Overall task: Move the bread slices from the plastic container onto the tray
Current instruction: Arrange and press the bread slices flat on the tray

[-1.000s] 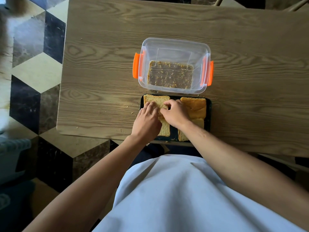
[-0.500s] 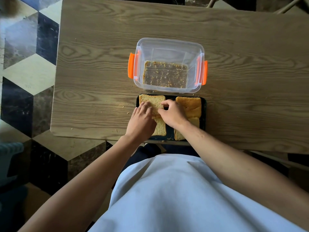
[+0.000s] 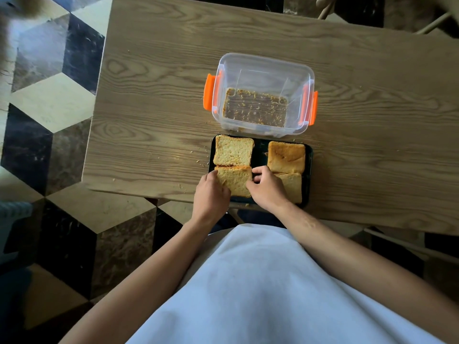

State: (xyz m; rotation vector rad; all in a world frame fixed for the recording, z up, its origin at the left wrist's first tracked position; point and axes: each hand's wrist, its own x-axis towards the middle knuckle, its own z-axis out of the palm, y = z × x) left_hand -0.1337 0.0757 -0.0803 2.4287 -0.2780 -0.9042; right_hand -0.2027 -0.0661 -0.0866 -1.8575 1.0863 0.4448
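A black tray (image 3: 308,155) lies at the near table edge and carries several bread slices. The far-left slice (image 3: 233,150) and far-right slice (image 3: 286,156) lie flat, and a near-right slice (image 3: 293,186) is partly hidden by my right hand. My left hand (image 3: 210,194) and my right hand (image 3: 267,187) pinch the near-left slice (image 3: 236,181) from either side. Behind the tray stands the clear plastic container (image 3: 263,68) with orange latches; only crumbs cover its floor.
The wooden table (image 3: 161,95) stretches left, right and behind the container, with scattered crumbs near the tray. Its near edge runs just under the tray. A patterned tile floor (image 3: 49,120) lies to the left, and chair legs (image 3: 327,8) show at the far right.
Both hands slid back from the far-left slice toward me and now hold the near-left slice by its sides. The far-left slice is uncovered.
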